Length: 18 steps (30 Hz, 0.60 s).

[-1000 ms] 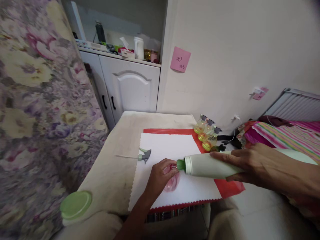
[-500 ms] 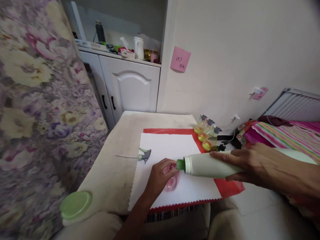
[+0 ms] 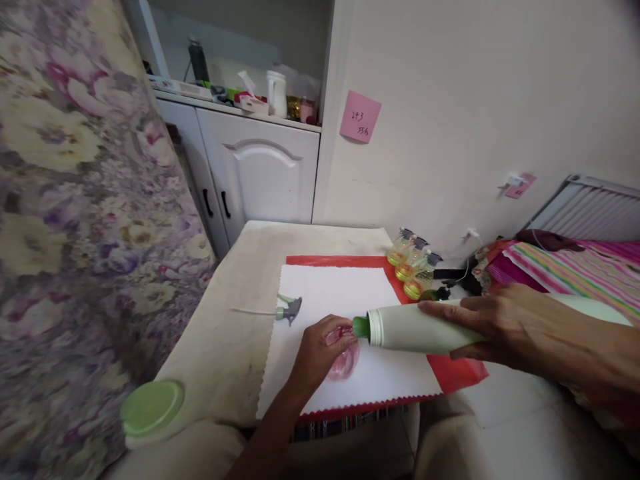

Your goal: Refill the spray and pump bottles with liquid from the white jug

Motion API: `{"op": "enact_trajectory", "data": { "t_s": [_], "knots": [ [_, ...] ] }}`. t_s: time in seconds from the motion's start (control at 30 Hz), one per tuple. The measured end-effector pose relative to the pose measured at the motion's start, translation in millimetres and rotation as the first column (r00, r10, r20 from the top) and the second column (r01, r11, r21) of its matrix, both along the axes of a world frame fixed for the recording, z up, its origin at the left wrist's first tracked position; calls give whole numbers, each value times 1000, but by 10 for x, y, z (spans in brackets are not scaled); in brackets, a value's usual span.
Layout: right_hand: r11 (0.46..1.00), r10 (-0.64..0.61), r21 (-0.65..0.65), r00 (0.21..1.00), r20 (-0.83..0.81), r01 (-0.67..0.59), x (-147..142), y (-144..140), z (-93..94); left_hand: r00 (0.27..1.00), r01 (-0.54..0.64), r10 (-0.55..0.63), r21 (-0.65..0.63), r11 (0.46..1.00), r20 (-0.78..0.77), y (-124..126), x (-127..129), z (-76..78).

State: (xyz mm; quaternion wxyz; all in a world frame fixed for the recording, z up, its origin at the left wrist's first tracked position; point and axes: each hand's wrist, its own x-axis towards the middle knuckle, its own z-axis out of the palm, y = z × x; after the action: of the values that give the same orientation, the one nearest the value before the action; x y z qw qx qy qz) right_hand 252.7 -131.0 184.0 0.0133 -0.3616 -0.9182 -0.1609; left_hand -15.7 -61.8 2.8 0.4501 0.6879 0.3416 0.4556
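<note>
The left hand point(image 3: 320, 352) curls around a small clear pink plastic bottle point(image 3: 344, 359) standing on the white scallop-edged sheet point(image 3: 330, 293) near the table's near edge. The right hand point(image 3: 505, 323) grips a large pale-green plastic bottle point(image 3: 415, 328) tipped sideways, its green spout point(image 3: 360, 327) touching the pink bottle's mouth. A grey spray-pump head point(image 3: 289, 310) lies left of them; three yellow spray bottles point(image 3: 414, 270) stand far right.

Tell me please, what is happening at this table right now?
A person holds a large white bottle on its side in the right hand, its green spout at the mouth of a small pink bottle that the left hand steadies on a white sheet. A spray nozzle lies loose nearby; three yellow bottles stand by the wall.
</note>
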Motion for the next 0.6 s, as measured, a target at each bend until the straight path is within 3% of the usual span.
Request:
{"op": "enact_trajectory", "data": {
  "t_s": [0.1, 0.27, 0.6],
  "knots": [
    [988, -91, -120, 992, 88, 101, 16, -13, 18, 1000, -2, 2, 0, 1000, 1, 1, -4, -3],
    [957, -150, -237, 984, 96, 169, 10, -13, 55, 1000, -4, 4, 2, 1000, 7, 6, -4, -5],
    [970, -120, -203, 989, 85, 135, 17, -14, 30, 1000, -10, 10, 12, 1000, -11, -8, -9, 21]
  ]
}}
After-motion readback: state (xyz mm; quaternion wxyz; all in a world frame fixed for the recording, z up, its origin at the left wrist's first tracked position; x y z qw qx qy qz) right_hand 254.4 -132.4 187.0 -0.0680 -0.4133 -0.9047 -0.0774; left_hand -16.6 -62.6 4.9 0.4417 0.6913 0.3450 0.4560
